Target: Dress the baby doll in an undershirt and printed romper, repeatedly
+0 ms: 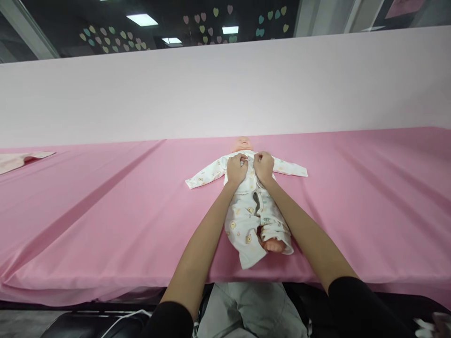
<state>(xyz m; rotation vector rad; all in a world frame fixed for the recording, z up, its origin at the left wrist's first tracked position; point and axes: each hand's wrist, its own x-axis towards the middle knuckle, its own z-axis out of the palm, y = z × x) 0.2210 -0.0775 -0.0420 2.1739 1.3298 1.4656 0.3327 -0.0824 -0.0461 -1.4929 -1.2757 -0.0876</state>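
Note:
A baby doll (243, 143) lies on its back on the pink-covered table, its head toward the wall. It wears a white printed baby outfit (243, 220) with the sleeves spread to both sides. My left hand (237, 169) pinches the cloth at the left of the chest opening. On the other side of the opening, my right hand (264, 166) has its fingers closed on the cloth. The fingertips are close together just below the doll's neck, and any fastener between them is too small to make out. One foot of the doll (274, 245) shows at the right leg opening.
The pink sheet (123, 202) has folds and hangs over the front edge. A pale folded cloth (21, 161) lies at the far left. Behind the table stands a white low wall (225, 94), with dark glass bearing heart stickers above. A white cable (127, 319) runs below the table.

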